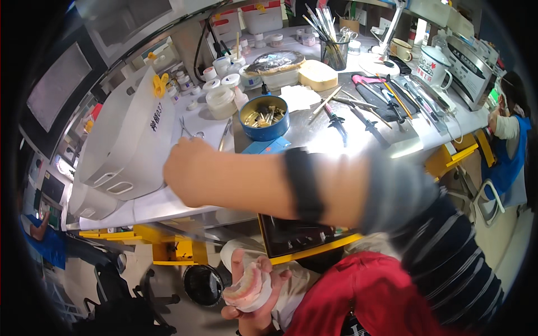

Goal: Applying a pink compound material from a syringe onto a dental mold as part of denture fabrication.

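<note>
Low down, below the bench edge, my left hand (pixel 273 302) is closed around a dental model (pixel 249 288). The model has a pale base and a pink gum arch with teeth, tilted in my palm. My right arm stretches across the view to the left. At its end my right hand (pixel 190 171) is closed over the bench's front left part, beside a large white plastic box (pixel 126 131). Its fingers are mostly curled out of sight, so whatever they hold is hidden. Just beyond that hand lie small scissors (pixel 193 132).
A blue round tin (pixel 264 134) of small metal parts stands mid-bench, near white jars (pixel 220 103). Brushes fill a mesh cup (pixel 334 54). Knives and hand tools (pixel 386 103) lie to the right. Below are an open yellow-edged drawer (pixel 297 238) and a black bin (pixel 203 285). Another person (pixel 510 134) sits at right.
</note>
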Demonstrator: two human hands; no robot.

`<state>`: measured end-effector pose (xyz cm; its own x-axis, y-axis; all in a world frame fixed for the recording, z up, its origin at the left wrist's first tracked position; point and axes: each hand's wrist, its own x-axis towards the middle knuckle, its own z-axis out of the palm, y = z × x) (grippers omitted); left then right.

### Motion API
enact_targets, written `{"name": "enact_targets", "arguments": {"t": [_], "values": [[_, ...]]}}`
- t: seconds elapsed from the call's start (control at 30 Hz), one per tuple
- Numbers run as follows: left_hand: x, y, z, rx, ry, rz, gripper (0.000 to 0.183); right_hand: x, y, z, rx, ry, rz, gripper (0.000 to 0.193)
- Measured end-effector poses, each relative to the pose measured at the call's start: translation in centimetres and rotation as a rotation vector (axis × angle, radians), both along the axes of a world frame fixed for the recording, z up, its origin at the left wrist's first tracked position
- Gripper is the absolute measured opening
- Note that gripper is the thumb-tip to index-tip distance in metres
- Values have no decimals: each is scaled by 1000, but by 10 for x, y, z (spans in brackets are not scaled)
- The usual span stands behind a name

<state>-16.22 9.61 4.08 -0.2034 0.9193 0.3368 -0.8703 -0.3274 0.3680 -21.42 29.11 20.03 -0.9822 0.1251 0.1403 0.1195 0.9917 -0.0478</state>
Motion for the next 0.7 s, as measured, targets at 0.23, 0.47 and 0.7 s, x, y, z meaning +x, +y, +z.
{"name": "enact_targets", "arguments": {"t": [0.23,0.47,0.7], "values": [[-24,-59,-2,14,-39,153,95,-105,-25,-49,-124,51,-242,34],[-23,-75,1,3,-87,239,94,-61,-18,-23,-339,35,-46,34],[-7,-63,-1,93,-71,141,87,155,14,-14,-495,466,79,34]]}}
